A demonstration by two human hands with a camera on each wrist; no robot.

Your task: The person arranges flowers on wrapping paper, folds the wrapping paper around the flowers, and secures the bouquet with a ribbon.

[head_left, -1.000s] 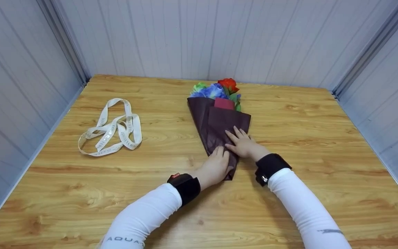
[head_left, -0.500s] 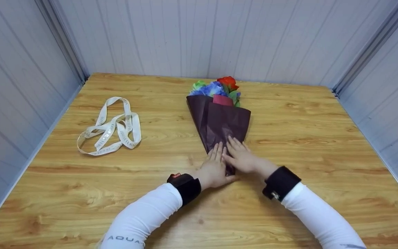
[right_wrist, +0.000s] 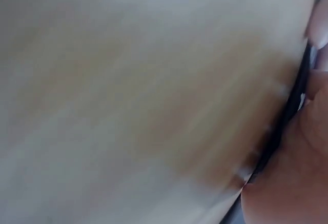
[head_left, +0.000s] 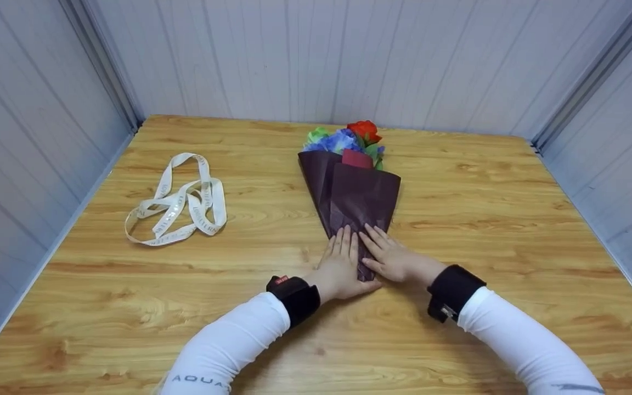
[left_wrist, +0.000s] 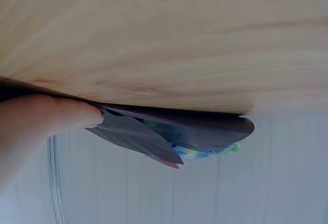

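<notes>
A bouquet lies on the table, its dark maroon wrapping paper (head_left: 364, 195) narrowing toward the front edge. Blue, green and red flowers (head_left: 343, 140) show at the far end. My left hand (head_left: 340, 269) rests with straight fingers on the lower left of the wrapping, thumb pointing right across its bottom tip. On the lower right side, my right hand (head_left: 394, 259) presses the paper with its fingers extended. In the left wrist view, fingers of the left hand (left_wrist: 46, 116) touch the paper's edge. The right wrist view is blurred, with part of the right hand (right_wrist: 292, 167) beside the dark paper.
A loosely looped white ribbon (head_left: 181, 203) with printed lettering lies on the left of the wooden table (head_left: 129, 307). Pale panelled walls (head_left: 316, 60) stand behind the table and along both sides.
My right hand has slid down the wrapping toward the narrow end. My left hand's fingers have straightened and flattened, its thumb swinging out to the right. The bouquet and ribbon stay in place.
</notes>
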